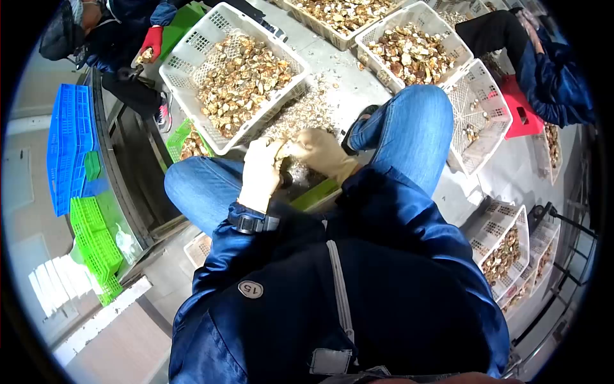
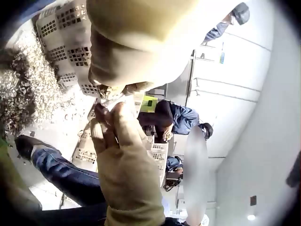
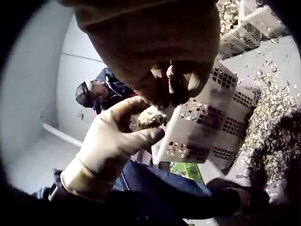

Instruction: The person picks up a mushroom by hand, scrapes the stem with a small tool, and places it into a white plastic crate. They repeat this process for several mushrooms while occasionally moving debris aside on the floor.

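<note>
Both hands wear pale gloves and meet in front of the knees. My left hand (image 1: pixel 259 169) grips a lumpy, pale and brown mushroom-like piece (image 3: pixel 151 117) between thumb and fingers, best seen in the right wrist view. My right hand (image 1: pixel 318 152) is close against it, fingers curled and fingertips right at the piece. A thin pale thing (image 3: pixel 170 73) shows between the right fingers; I cannot tell what it is. Just beyond the hands stands a white perforated crate (image 1: pixel 182 86) holding many similar pieces (image 1: pixel 246 83).
Pale scraps (image 1: pixel 310 105) are heaped on the floor beyond the hands. Further white crates (image 1: pixel 476 160) stand right and ahead, and a green basket (image 1: pixel 174 146) sits left. A person with a red glove (image 1: pixel 152 43) works at upper left; another person (image 1: pixel 553 83) sits at right.
</note>
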Available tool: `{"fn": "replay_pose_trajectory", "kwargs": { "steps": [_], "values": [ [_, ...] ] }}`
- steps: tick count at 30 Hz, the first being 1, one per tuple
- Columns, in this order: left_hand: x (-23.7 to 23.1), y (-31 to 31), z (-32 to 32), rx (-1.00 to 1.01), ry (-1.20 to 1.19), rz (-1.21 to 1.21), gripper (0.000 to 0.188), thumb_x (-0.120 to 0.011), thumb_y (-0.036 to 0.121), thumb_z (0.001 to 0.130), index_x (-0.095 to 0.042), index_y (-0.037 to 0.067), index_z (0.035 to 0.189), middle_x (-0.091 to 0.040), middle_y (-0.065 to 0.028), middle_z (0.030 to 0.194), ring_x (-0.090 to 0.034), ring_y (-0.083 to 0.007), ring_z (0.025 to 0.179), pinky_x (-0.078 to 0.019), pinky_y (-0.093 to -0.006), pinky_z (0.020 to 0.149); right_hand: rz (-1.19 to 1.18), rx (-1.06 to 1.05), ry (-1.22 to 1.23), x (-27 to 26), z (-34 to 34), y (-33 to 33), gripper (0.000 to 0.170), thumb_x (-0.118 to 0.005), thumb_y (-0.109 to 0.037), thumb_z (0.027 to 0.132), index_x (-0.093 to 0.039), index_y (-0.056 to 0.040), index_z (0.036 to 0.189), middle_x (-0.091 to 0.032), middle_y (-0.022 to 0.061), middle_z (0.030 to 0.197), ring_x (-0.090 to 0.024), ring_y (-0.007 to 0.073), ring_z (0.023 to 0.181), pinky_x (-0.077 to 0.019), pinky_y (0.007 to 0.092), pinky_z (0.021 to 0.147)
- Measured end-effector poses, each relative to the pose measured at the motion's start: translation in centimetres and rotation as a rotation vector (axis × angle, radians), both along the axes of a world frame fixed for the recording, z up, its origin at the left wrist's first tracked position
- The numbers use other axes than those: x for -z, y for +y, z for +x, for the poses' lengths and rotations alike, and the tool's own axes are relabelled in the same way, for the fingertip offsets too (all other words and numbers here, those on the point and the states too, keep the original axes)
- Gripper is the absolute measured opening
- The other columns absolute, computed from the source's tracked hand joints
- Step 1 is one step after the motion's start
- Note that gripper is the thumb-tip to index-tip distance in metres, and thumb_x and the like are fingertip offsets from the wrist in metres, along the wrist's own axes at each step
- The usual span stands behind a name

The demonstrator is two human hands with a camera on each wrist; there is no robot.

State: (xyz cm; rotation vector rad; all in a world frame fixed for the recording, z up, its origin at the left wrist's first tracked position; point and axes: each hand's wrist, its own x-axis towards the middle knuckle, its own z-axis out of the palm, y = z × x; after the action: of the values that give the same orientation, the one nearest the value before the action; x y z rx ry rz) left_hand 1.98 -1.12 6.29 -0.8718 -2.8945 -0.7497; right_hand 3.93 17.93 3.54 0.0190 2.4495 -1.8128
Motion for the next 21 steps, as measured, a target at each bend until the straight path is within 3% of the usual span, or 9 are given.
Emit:
{"fn": "replay_pose_trajectory", "kwargs": {
  "steps": [2, 6, 9, 10, 13, 14, 17, 18, 21],
  "values": [
    [0.2, -0.1, 0.1, -0.008, -0.014, 0.011, 0.044, -0.072, -0.001, 0.071, -0.069, 0.010, 0.114, -0.061, -0.0148, 0.107, -0.058, -0.0347, 0.101, -0.0485, -0.0422, 0.090, -0.180, 0.097, -0.118, 0.0, 0.2, 0.2, 0.034, -0.065, -0.026, 0.088, -0.053, -0.0048, 0.065, -0.048, 0.0044, 0.057, -0.047, 0.0156, 0.056, -0.0415, 0.0365, 0.056],
    [0.6, -0.2, -0.2, 0.013, 0.013, 0.016, 0.044, -0.073, 0.000, 0.073, -0.068, 0.010, 0.115, -0.061, -0.0142, 0.108, -0.058, -0.0344, 0.102, -0.0487, -0.0415, 0.090, 0.024, -0.092, -0.053, 0.1, -0.2, 0.1, 0.027, -0.064, -0.021, 0.089, -0.055, -0.0059, 0.068, -0.053, 0.0023, 0.059, -0.047, 0.0142, 0.056, -0.0417, 0.0312, 0.055],
    [0.3, -0.1, 0.0, -0.031, -0.090, 0.082, 0.043, -0.073, 0.001, 0.074, -0.068, 0.009, 0.116, -0.061, -0.0136, 0.107, -0.059, -0.0333, 0.101, -0.0490, -0.0399, 0.090, -0.158, -0.019, -0.300, 0.5, -0.2, 1.1, 0.026, -0.066, -0.022, 0.088, -0.056, -0.0052, 0.070, -0.054, 0.0021, 0.060, -0.048, 0.0135, 0.057, -0.0419, 0.0297, 0.056],
    [0.2, -0.2, 0.0, -0.055, -0.179, 0.156, 0.043, -0.073, -0.001, 0.074, -0.068, 0.008, 0.116, -0.061, -0.0123, 0.106, -0.061, -0.0302, 0.099, -0.0497, -0.0359, 0.088, -0.305, 0.092, -0.198, 1.7, -0.2, 0.7, 0.027, -0.067, -0.023, 0.088, -0.057, -0.0051, 0.070, -0.054, 0.0021, 0.060, -0.049, 0.0130, 0.057, -0.0421, 0.0290, 0.056],
    [-0.3, -0.6, 0.0, -0.140, -0.461, 0.430, 0.044, -0.073, -0.002, 0.073, -0.067, 0.004, 0.116, -0.061, -0.0104, 0.104, -0.062, -0.0263, 0.098, -0.0497, -0.0323, 0.087, -0.154, 0.073, -0.127, 0.7, -0.1, 0.6, 0.028, -0.067, -0.024, 0.088, -0.057, -0.0049, 0.069, -0.054, 0.0025, 0.060, -0.049, 0.0133, 0.057, -0.0432, 0.0310, 0.056],
    [-0.3, -0.7, -0.3, -0.122, -0.376, 0.279, 0.044, -0.074, -0.002, 0.073, -0.066, 0.002, 0.116, -0.061, -0.0095, 0.105, -0.062, -0.0232, 0.096, -0.0503, -0.0303, 0.086, -0.139, 0.005, -0.166, 0.1, 0.0, 0.8, 0.027, -0.066, -0.027, 0.087, -0.062, -0.0044, 0.073, -0.056, 0.0036, 0.061, -0.051, 0.0138, 0.059, -0.0452, 0.0333, 0.059],
    [-0.5, -0.5, 0.1, -0.173, -0.618, 0.445, 0.042, -0.074, -0.002, 0.076, -0.065, 0.001, 0.116, -0.061, -0.0097, 0.106, -0.062, -0.0216, 0.095, -0.0507, -0.0299, 0.085, -0.087, 0.040, -0.089, 0.6, 0.0, 0.7, 0.027, -0.066, -0.030, 0.087, -0.066, -0.0046, 0.078, -0.058, 0.0049, 0.062, -0.052, 0.0139, 0.061, -0.0452, 0.0337, 0.061],
    [-0.2, -1.2, 0.0, -0.090, -0.500, 0.356, 0.043, -0.073, -0.002, 0.078, -0.063, 0.000, 0.119, -0.061, -0.0104, 0.111, -0.063, -0.0199, 0.097, -0.0514, -0.0287, 0.084, -0.090, 0.032, -0.217, 0.5, -0.3, 1.1, 0.027, -0.066, -0.031, 0.088, -0.069, -0.0051, 0.082, -0.061, 0.0054, 0.065, -0.054, 0.0134, 0.062, -0.0454, 0.0320, 0.061],
    [0.6, -1.4, -0.1, -0.232, -0.881, 0.760, 0.045, -0.074, -0.001, 0.079, -0.060, -0.002, 0.122, -0.062, -0.0099, 0.115, -0.063, -0.0187, 0.101, -0.0512, -0.0285, 0.087, -0.130, 0.046, -0.264, -1.0, 0.0, 1.0, 0.028, -0.067, -0.032, 0.087, -0.069, -0.0048, 0.082, -0.064, 0.0053, 0.067, -0.056, 0.0131, 0.064, -0.0459, 0.0312, 0.062]
  ]
}}
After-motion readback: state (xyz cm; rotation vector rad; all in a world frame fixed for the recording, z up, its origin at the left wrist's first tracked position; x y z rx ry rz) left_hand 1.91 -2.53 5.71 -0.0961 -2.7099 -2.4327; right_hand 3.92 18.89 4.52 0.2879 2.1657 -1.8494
